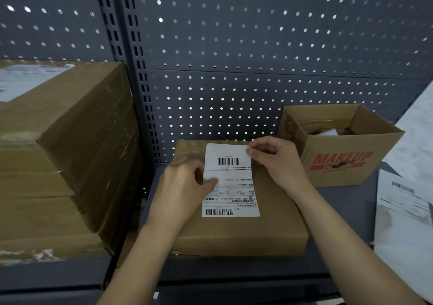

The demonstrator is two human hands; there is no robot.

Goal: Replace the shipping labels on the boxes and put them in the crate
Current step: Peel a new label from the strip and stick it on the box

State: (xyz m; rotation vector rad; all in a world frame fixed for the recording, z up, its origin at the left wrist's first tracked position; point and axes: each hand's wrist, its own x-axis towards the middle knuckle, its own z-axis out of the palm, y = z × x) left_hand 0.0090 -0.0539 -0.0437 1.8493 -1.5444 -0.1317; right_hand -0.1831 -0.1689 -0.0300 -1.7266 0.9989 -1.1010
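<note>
At the middle of the shelf (346,201), the left hand (185,187) and right hand (276,161) pinch the shipping label (232,180) on a box (246,229). Labelling looks unfinished, crating not yet done.

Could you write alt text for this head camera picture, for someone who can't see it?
Two hands handle a white shipping label on a flat cardboard box: the left hand holds its left edge, the right hand pinches its far right corner. An open box printed MAKEUP stands to the right, taped boxes stacked at left.
</note>
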